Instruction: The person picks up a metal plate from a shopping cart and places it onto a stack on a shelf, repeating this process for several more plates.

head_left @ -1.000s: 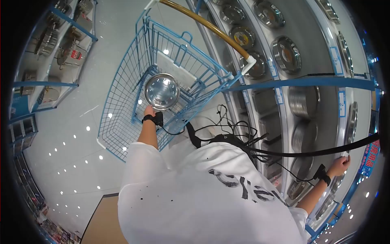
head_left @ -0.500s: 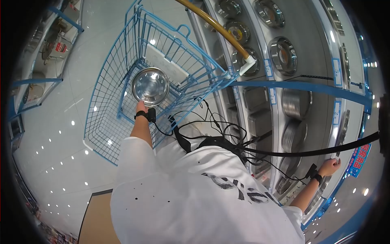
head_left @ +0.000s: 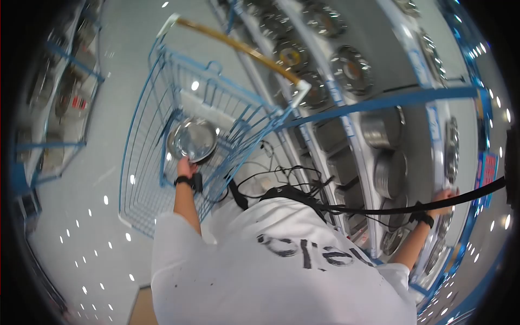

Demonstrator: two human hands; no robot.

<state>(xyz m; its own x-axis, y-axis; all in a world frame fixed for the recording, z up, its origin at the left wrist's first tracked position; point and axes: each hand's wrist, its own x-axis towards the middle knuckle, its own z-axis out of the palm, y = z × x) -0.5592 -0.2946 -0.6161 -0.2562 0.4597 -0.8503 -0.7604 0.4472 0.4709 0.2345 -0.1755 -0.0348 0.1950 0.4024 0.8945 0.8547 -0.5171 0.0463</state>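
My left hand [head_left: 186, 167] grips the near rim of a round shiny metal bowl [head_left: 192, 140], which is over the blue wire shopping cart [head_left: 142, 162]. A black strap with a small device is on that wrist. Out to the right, my right hand [head_left: 447, 199] is beside the edge of the metal shelf [head_left: 440, 151], close to stacked metal pans [head_left: 451, 149]. Its fingers are blurred and partly hidden, so what they hold, if anything, does not show.
Shelves on the right carry round metal dishes [head_left: 351, 70] and stacked pans [head_left: 391, 173]. A blue rail [head_left: 379, 104] crosses them. The cart has a yellow-brown handle [head_left: 238, 46]. Black cables [head_left: 292, 173] lie across my waist. More shelves [head_left: 65, 108] stand at the left.
The view has shifted and blurred. My right hand has moved up along the shelf edge. The bowl in my left hand appears slightly more tilted, and the whole cart handle now shows.
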